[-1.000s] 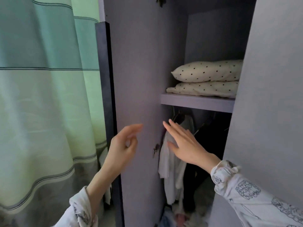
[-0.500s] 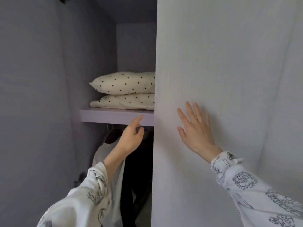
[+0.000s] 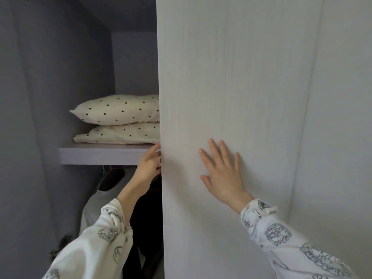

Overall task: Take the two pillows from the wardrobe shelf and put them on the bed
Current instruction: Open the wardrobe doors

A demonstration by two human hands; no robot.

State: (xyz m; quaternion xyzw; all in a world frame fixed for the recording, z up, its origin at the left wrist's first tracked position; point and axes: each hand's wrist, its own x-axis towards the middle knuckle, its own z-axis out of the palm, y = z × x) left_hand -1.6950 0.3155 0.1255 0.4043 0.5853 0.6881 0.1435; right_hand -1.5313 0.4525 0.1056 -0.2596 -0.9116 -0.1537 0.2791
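Observation:
Two cream pillows with black dots lie stacked on the lilac wardrobe shelf: the upper pillow on the lower pillow. Their right ends are hidden behind the closed right wardrobe door. My left hand curls its fingers around the left edge of that door, just below the shelf's front. My right hand lies flat on the door's front with its fingers spread. Neither hand touches a pillow.
The open left door stands at the left. Below the shelf hang clothes, a pale garment and a dark one. A white wall or panel is at the far right. No bed is in view.
The view has swung right, away from the green curtain. My left hand rose from under the shelf to the right door's edge. My right hand settled flat on the door.

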